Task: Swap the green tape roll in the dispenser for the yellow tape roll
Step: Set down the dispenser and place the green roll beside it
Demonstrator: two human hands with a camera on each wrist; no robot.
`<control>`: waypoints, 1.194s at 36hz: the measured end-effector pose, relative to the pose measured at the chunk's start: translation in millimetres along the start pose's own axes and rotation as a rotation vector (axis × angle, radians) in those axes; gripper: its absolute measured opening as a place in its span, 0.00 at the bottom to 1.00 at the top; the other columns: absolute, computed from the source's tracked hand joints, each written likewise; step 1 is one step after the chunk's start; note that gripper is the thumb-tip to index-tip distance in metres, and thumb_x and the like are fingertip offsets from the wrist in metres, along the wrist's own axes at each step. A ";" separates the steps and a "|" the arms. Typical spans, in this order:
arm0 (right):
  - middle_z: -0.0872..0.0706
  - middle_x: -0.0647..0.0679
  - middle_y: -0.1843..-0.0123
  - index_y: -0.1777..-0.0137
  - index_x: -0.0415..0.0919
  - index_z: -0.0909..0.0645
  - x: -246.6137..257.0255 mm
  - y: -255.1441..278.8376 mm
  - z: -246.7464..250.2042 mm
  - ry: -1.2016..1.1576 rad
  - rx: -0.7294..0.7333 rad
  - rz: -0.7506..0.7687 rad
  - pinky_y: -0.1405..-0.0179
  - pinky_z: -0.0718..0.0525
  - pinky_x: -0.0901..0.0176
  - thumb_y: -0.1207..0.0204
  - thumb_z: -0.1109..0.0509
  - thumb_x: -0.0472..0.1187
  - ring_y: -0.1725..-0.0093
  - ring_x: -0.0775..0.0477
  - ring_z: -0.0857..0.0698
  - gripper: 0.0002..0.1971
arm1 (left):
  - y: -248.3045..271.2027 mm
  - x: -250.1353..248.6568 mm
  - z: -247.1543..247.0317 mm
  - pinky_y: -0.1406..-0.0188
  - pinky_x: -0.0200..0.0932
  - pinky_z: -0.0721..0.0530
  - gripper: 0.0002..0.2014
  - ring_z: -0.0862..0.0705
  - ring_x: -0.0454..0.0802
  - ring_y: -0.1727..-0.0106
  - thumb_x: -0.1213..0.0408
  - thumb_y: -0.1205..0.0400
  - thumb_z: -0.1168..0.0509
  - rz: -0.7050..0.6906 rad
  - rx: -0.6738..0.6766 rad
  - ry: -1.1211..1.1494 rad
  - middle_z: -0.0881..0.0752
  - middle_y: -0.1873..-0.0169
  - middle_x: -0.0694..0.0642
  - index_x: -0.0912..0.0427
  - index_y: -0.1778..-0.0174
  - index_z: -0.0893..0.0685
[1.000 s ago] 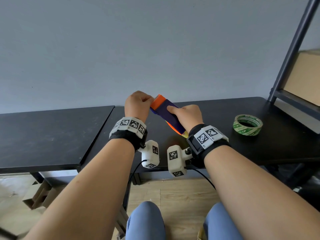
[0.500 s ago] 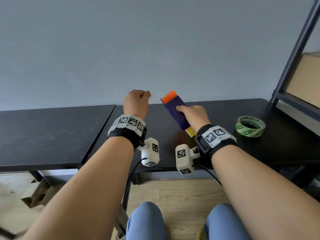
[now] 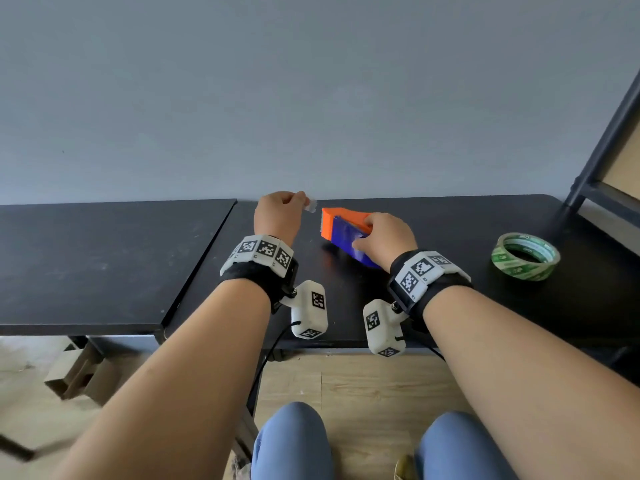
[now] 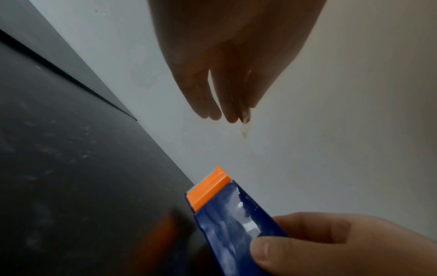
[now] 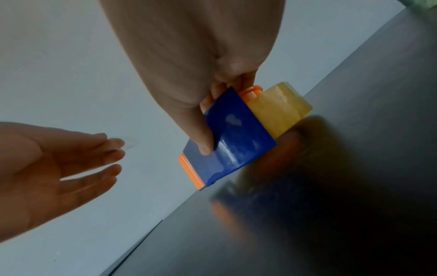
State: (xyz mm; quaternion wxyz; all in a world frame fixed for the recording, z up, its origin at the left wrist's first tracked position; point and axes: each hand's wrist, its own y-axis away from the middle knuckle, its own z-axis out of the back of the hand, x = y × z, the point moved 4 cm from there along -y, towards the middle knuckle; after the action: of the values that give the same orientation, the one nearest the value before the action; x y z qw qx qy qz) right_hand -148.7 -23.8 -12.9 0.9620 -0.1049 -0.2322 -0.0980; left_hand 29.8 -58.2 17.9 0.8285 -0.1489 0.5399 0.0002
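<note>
My right hand [image 3: 367,233] grips the blue and orange tape dispenser [image 3: 343,226], thumb on its blue side, low over the black table [image 3: 450,306]. The wrist view shows the yellow tape roll [image 5: 281,110] seated in the dispenser [image 5: 231,134], touching or nearly touching the tabletop. To the left of the orange cutter end [image 4: 208,186], my left hand [image 3: 298,202] pinches a small clear piece of tape [image 3: 310,205] at its fingertips [image 4: 232,117]. The green tape roll [image 3: 524,256] lies flat on the table to the right, apart from both hands.
A second black table [image 3: 104,265] adjoins on the left with a narrow seam. A dark metal shelf frame [image 3: 606,140] stands at the far right. The grey wall runs right behind the table. A cardboard box [image 3: 79,372] sits on the floor, lower left.
The dispenser came down from a raised tilt to the tabletop in my right hand. My left hand left the cutter end and moved left, holding a torn piece of tape.
</note>
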 end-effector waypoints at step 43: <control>0.36 0.46 0.74 0.75 0.40 0.35 -142.4 51.9 87.0 -0.655 -0.278 -0.322 0.68 0.38 0.52 0.27 0.36 0.42 0.70 0.44 0.36 0.17 | 77.5 -60.8 -139.0 0.42 0.46 0.20 0.18 0.15 0.59 0.40 0.57 0.14 0.42 -0.180 0.524 -0.327 0.10 0.42 0.59 0.63 0.45 0.10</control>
State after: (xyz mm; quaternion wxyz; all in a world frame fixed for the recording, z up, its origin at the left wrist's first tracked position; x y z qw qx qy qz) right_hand -297.7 67.4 -11.9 0.7860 -0.2220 -0.5249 -0.2395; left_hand -132.4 -8.8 1.4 0.9111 0.0244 0.3661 -0.1880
